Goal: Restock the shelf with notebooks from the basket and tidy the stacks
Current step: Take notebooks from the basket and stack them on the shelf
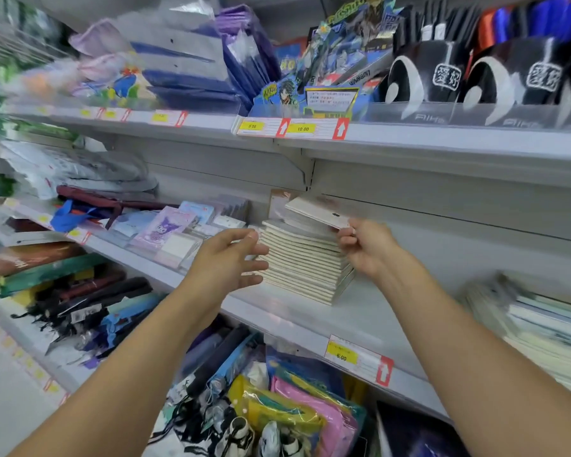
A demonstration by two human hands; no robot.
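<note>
A tall stack of cream notebooks (302,265) stands on the white middle shelf (310,316). My right hand (366,247) pinches one cream notebook (315,212) by its near corner and holds it tilted just above the top of the stack. My left hand (231,258) is beside the stack's left face, fingers straight and spread, fingertips at or almost at the notebook edges. The basket is out of view.
Cartoon-print notebooks (170,227) lie left of the stack. A pile of pale books (541,328) sits at the right on the same shelf. A price tag (356,357) marks the shelf edge. Umbrellas and bags fill the shelf below; card boxes and black goods stand above.
</note>
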